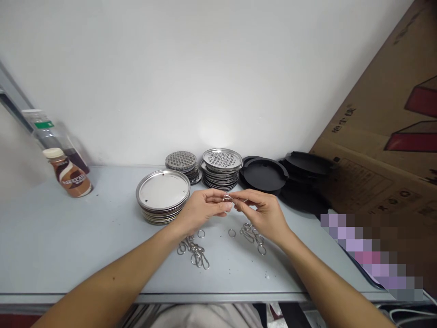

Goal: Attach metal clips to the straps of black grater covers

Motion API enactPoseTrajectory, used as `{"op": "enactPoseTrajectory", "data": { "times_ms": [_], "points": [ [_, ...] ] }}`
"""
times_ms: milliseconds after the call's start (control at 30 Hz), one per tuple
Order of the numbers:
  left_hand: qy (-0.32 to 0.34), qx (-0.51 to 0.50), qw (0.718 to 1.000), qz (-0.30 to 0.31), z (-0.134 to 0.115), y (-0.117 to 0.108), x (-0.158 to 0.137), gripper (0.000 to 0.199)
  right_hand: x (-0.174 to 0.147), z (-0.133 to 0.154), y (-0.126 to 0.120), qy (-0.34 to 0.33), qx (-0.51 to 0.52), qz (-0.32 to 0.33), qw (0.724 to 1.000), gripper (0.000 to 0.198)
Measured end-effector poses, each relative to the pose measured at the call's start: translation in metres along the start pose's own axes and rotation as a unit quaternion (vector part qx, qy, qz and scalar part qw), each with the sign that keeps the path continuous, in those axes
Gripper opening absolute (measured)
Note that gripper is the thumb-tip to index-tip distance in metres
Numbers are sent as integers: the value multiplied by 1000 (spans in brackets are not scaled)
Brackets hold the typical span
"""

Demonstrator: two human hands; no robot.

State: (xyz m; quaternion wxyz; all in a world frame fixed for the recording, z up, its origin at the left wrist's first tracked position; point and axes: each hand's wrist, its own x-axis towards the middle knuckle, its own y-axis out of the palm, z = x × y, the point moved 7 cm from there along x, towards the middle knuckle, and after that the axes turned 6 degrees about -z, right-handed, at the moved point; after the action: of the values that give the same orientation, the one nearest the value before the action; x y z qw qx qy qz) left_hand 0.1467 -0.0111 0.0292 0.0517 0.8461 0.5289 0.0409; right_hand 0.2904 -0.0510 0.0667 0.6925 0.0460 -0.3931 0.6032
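Observation:
My left hand (201,210) and my right hand (264,213) meet above the table, fingertips almost touching. Both are closed in a pinch on a small shiny metal clip (227,198), mostly covered by the fingers; a bit of thin wire shows beyond my right fingers, and I cannot tell whether it is a separate ring. Below my left wrist lies a pile of metal clips and rings (196,255). A second group of metal clips and rings (252,234) is under my right hand. Single rings (232,233) lie between the two groups.
Left of my hands stands a stack of round metal plates (163,191). Behind are perforated metal discs (180,160), (221,160) and black round trays (264,175). Two bottles (70,175) stand far left. A cardboard box (368,150) leans right, near a pixelated area.

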Motion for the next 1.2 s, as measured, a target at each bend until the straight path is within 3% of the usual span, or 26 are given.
{"op": "enactPoseTrajectory", "data": {
  "times_ms": [333, 500, 700, 833, 967, 1200],
  "points": [
    [9, -15, 1000, -1, -4, 1, 0, 25, -1, 8, 1, -39, -16, -8, 999, 24],
    [-6, -67, 998, 22, -2, 4, -2, 27, -1, 6, -2, -28, -20, -32, 999, 22],
    [-33, -115, 993, -2, 3, -1, 1, 28, -1, 8, -2, -45, -13, -40, 998, 23],
    [-64, -143, 987, 28, 7, 3, 0, 28, -3, 10, -1, -49, 3, -34, 998, 25],
    [-62, -149, 986, 53, 5, 7, -1, 24, -3, 10, -5, -44, 17, -49, 998, 22],
    [-76, -130, 988, 43, 5, 6, -1, 29, -3, 10, -3, -42, 28, -32, 998, 23]
  ]
}}
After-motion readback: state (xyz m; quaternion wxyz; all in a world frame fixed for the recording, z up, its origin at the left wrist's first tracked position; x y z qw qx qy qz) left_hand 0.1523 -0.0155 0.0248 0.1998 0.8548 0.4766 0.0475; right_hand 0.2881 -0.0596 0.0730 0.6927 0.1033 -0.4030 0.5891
